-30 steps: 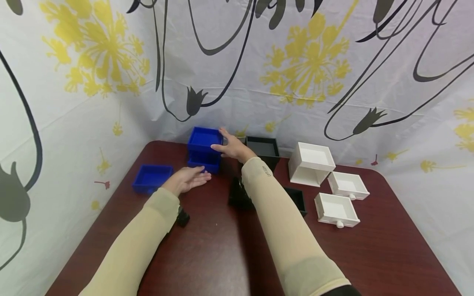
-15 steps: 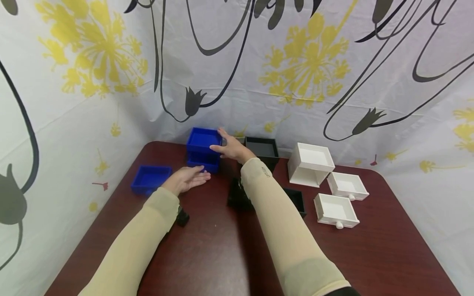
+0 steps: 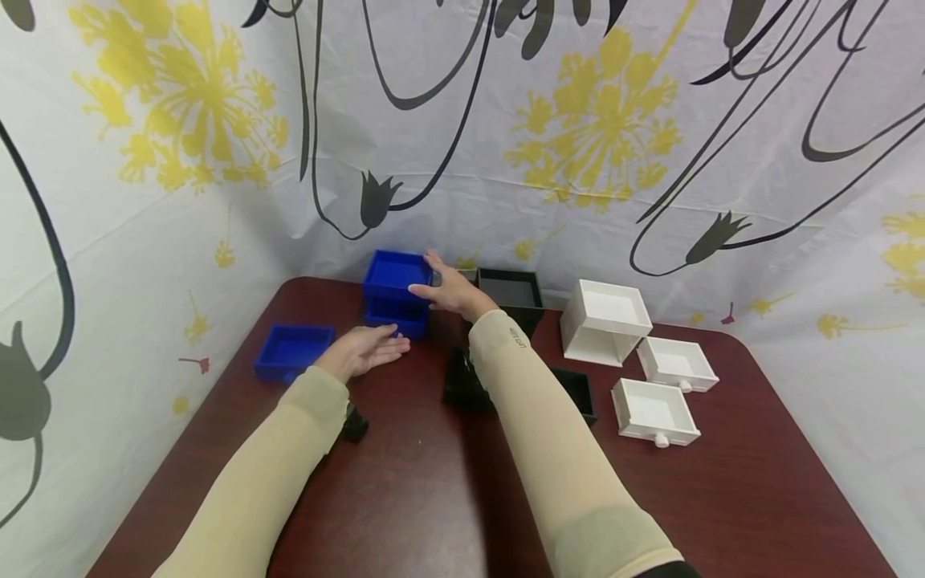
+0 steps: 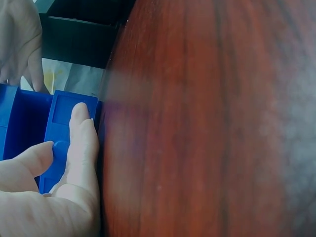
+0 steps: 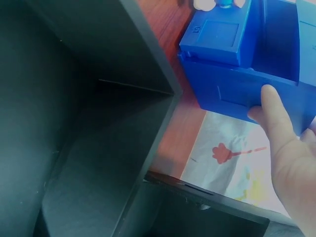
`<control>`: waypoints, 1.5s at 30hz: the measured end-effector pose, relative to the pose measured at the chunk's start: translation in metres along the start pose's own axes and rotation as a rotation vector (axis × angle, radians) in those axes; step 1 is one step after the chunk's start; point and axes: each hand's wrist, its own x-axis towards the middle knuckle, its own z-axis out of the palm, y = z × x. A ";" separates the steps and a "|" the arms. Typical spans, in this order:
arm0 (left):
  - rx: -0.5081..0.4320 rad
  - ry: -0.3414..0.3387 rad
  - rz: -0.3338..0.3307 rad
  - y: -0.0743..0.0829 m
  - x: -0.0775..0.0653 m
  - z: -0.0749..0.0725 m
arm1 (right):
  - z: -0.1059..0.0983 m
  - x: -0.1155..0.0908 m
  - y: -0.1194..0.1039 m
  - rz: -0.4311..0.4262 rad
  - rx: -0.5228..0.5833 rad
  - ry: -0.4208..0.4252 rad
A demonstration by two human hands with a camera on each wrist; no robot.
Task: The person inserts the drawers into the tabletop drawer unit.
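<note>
A small blue cabinet (image 3: 396, 274) stands at the back left of the table, its upper slot open at the front. In its lower slot sits a blue drawer (image 5: 213, 37). My left hand (image 3: 364, 352), palm turned up, pinches the knob (image 5: 225, 2) of that drawer between thumb and a finger. Along the drawer front lies the straight index finger in the left wrist view. On the cabinet's right side, my right hand (image 3: 452, 291) rests with spread fingers, a straight fingertip (image 5: 269, 94) against the side wall. Another blue drawer (image 3: 295, 349) lies left of the cabinet.
Close right of the right hand stands a black cabinet (image 3: 509, 287), with black drawers (image 3: 576, 391) partly hidden by the right sleeve. Further right are a white cabinet (image 3: 607, 319) and two white drawers (image 3: 655, 408). A patterned cloth (image 3: 462, 144) hangs behind the table (image 3: 405, 506).
</note>
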 end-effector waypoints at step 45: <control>0.010 -0.005 -0.005 0.006 0.005 0.004 | -0.001 0.000 0.000 0.012 0.005 -0.001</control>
